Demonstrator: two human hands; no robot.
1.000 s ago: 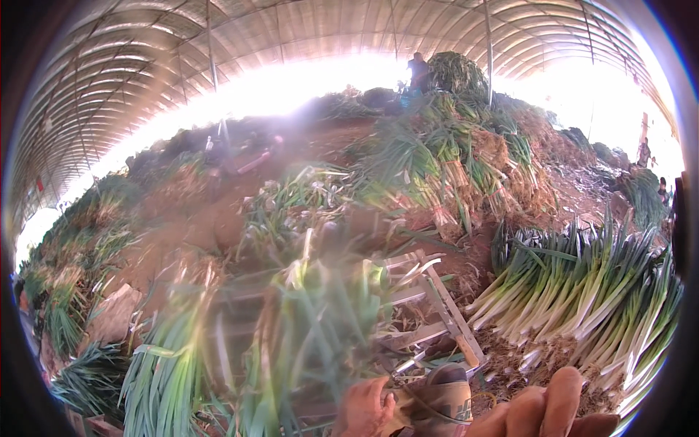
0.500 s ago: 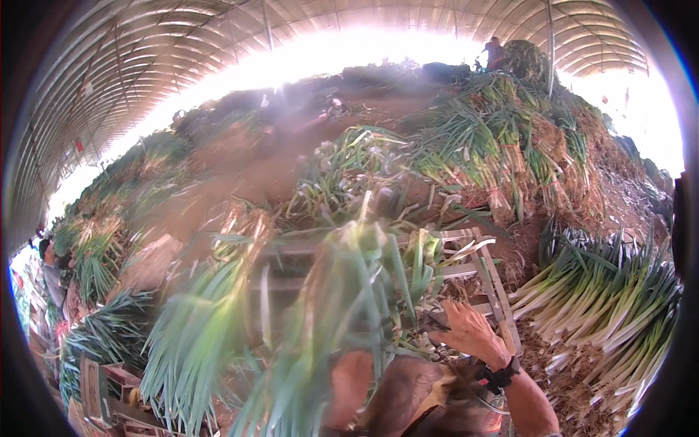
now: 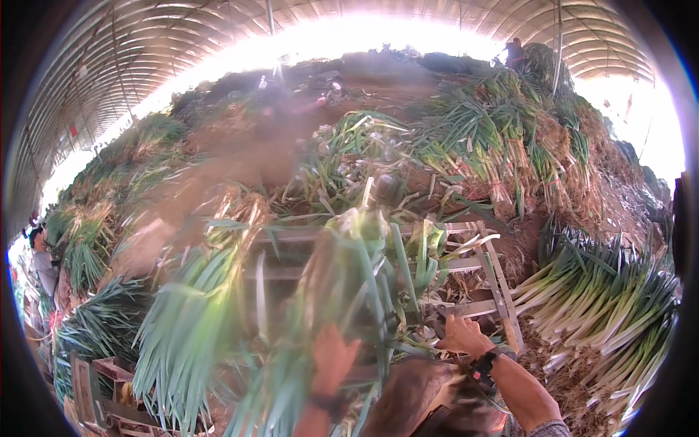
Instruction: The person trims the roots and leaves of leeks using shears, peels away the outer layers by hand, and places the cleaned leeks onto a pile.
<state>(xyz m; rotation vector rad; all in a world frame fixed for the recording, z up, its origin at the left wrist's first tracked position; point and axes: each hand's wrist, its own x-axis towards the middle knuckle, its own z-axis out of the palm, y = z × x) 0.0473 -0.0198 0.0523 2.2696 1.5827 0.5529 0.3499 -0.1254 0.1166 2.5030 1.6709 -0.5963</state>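
My left hand (image 3: 333,358) is in front of green onion leaves (image 3: 280,397) hanging over a wooden rack's near side. Its thumb stands apart from the fingers, and nothing shows in it. My right hand (image 3: 466,338), with a dark watch on its wrist, is at the rack's right end. Its fingers are apart, close to a dark object (image 3: 437,320) too unclear to name. Between the hands, a few green onion stalks (image 3: 373,273) lie across the wooden rack (image 3: 291,234). Another bunch of green onions (image 3: 191,320) drapes over its left part.
Trimmed green onions (image 3: 601,309) with white stems lie in a row at the right. Tied bundles (image 3: 502,138) are heaped behind on brown soil. A wooden crate (image 3: 91,393) stands at the lower left. A person (image 3: 44,266) is at the far left, under the arched roof.
My left hand has come up into clearer view in front of the leaves. My right hand has turned, and its spread fingers have drawn in and moved slightly lower.
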